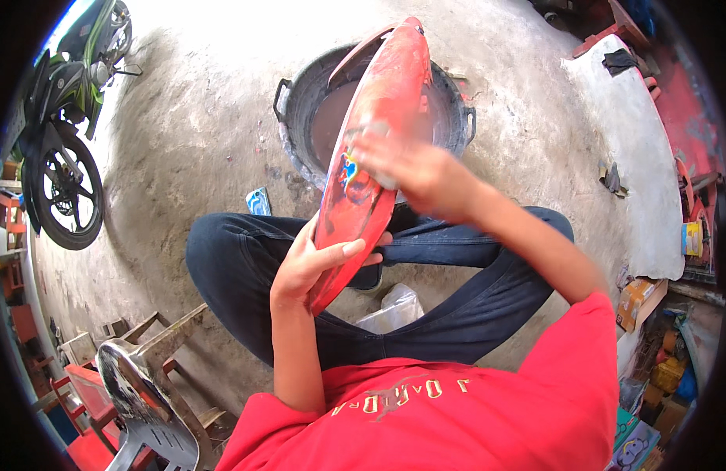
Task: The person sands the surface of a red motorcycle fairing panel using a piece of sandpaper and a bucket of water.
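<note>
Gripping the lower end of the red panel (386, 86), your left hand (302, 263) is closed around it, thumb across the face. Your right hand (430, 177), blurred, lies with fingers outstretched over the panel's middle; whether it holds anything cannot be told. In view, the panel slants across the black tub (304, 110), from its near edge to beyond its far edge. A blue-and-white packet (259, 202) lies on the floor (198, 141) near the tub's near-left edge
</note>
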A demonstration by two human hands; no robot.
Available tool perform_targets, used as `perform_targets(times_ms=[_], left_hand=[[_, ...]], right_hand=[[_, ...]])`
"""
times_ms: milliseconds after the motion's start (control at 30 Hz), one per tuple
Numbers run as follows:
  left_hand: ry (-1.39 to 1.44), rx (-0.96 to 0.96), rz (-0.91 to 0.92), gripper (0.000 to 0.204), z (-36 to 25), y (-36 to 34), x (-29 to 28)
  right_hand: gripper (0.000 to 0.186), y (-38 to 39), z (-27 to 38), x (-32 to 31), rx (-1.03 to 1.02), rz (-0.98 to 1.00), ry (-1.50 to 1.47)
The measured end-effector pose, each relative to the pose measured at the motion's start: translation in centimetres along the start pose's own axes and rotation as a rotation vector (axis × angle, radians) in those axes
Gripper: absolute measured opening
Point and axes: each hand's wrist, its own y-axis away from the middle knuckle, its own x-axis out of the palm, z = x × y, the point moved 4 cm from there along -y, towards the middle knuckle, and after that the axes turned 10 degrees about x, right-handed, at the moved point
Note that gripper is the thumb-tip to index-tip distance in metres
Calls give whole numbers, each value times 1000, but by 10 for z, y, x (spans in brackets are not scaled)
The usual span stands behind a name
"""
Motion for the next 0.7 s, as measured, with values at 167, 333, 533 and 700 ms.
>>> perform_targets(times_ms=[167, 333, 533, 700], left_hand=[[-86, 101, -45, 67, 9, -4, -7], [18, 27, 0, 75, 2, -6, 7], [50, 26, 48, 71, 1, -6, -1], [168, -8, 138, 70, 9, -8, -15]], right_hand=[[47, 2, -52, -7, 205, -108, 50], [44, -9, -6, 0, 37, -11, -45], [45, -10, 14, 8, -18, -30, -56], [54, -13, -19, 6, 122, -43, -38]])
